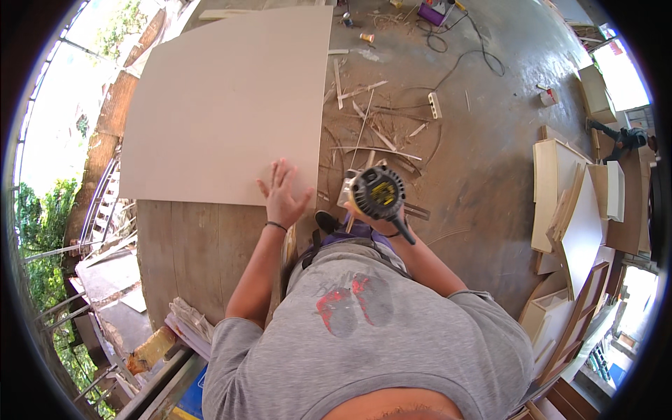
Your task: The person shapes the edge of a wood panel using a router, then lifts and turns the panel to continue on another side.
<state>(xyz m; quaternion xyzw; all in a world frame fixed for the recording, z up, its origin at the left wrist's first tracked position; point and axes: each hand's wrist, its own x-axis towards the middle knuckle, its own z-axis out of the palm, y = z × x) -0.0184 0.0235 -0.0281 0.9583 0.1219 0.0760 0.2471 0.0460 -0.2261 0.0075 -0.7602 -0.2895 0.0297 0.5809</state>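
A large pale, smooth board [224,112] lies flat on a wooden worktop [203,241] in front of me and to the left. My left hand [283,199] rests on it near the close right corner, palm down with the fingers spread. Just off the board's right edge, my right hand [383,225] grips a black and yellow trim router [379,192]. The router's round top faces up, and its thick cord sleeve points down to the right. Its metal base shows only in part, so whether it touches the board I cannot tell.
Wood strips and offcuts [378,133] litter the floor to the right of the board, near a white power strip [435,106] and a black cord [483,52]. Panels and cabinet parts [577,224] stack at the right. Another person [623,138] is beyond them. A small bucket [548,96] stands farther off.
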